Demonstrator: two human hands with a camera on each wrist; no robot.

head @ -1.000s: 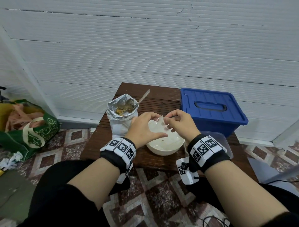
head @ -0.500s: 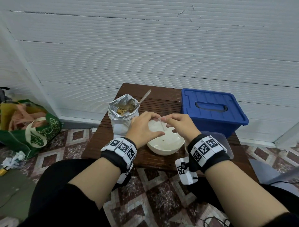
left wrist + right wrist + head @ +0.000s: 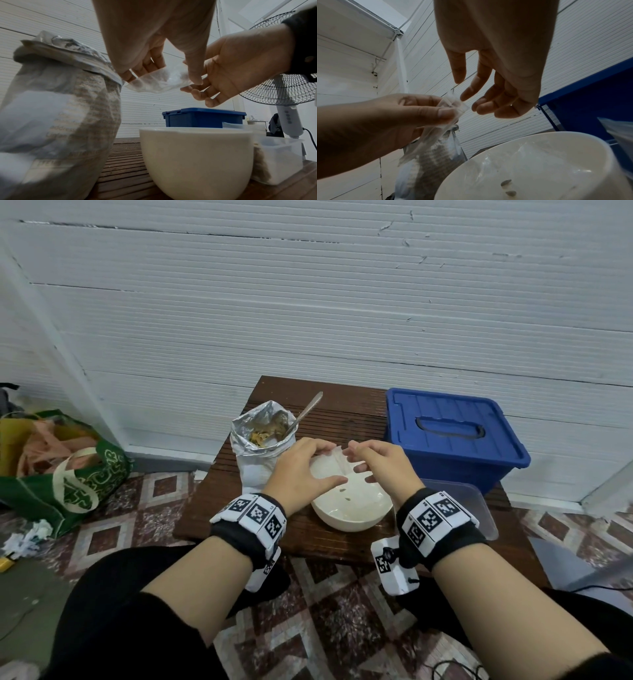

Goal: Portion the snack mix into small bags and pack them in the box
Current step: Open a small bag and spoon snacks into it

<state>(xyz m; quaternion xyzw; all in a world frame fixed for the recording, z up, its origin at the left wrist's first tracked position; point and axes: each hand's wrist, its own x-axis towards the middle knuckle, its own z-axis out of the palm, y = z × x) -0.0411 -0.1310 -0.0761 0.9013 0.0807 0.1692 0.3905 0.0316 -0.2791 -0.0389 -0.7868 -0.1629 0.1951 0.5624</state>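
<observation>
Your two hands hung over the white bowl (image 3: 352, 505), which filled the near middle of the bench (image 3: 346, 419). At ten o'clock from it, just beside your left hand (image 3: 301, 470), the foil snack bag (image 3: 260, 453) stood upright with a spoon handle (image 3: 308, 409) jutting toward one o'clock. The blue box (image 3: 452, 440) walled off two o'clock, and the clear tub (image 3: 469, 508) sat just beside the bowl at three. Bare wood lay open at twelve.

I see a white bowl (image 3: 352, 508), a blue box (image 3: 452, 440) at the dark brown slatted table's (image 3: 342, 412) far right corner, a silver foil bag (image 3: 260, 446), a clear small bag (image 3: 157, 79), black-and-white checker-marked wristbands (image 3: 255, 513)
</observation>
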